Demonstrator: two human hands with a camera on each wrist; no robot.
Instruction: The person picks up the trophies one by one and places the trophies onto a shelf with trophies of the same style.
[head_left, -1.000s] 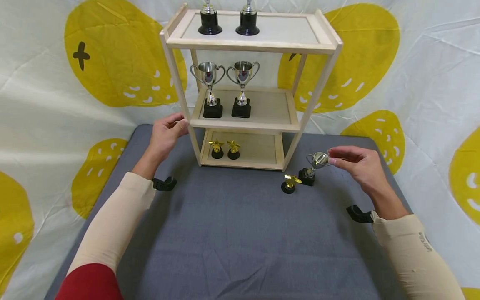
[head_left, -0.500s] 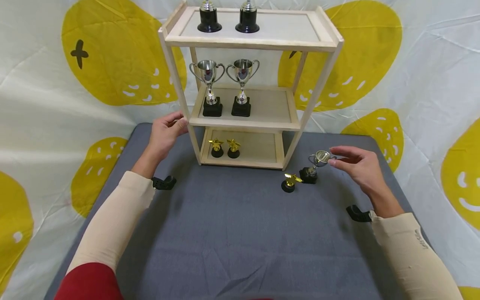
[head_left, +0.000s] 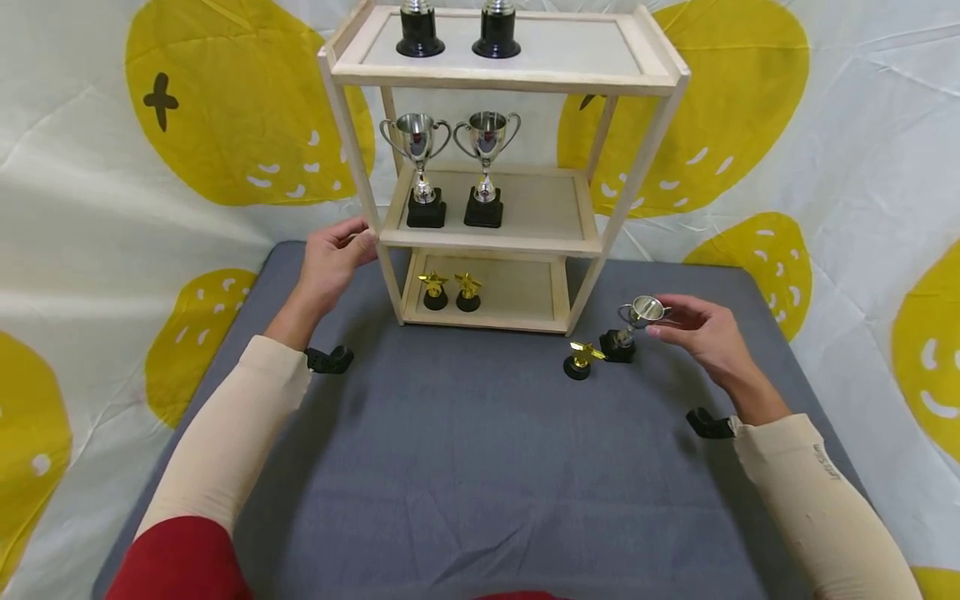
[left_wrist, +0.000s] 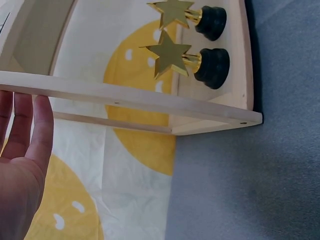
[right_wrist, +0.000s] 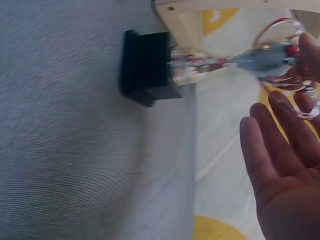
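My left hand (head_left: 330, 260) holds the left upright of a pale wooden shelf (head_left: 491, 243), its thumb in front and some fingertips hidden behind the post. At the right, my right hand (head_left: 701, 337) grips a small silver trophy cup (head_left: 645, 311) by its bowl and near handle. In the right wrist view, the thumb lies over the cup (right_wrist: 265, 60) while other fingers stay extended beside it. The trophy's black square base (head_left: 618, 346) is on the grey table. Just left of it stands a gold star trophy (head_left: 581, 358) on a round black base.
Two silver two-handled cups (head_left: 485, 171) stand on the middle shelf board. Two gold star trophies (left_wrist: 167, 55) are on the bottom board. On the top board are two black trophy bases (head_left: 497, 35), their tops cut off. A patterned curtain (head_left: 855, 167) hangs behind the table.
My right hand has moved left, closing in around the small silver cup. The left hand keeps its place on the shelf post. The trophies have not visibly moved.
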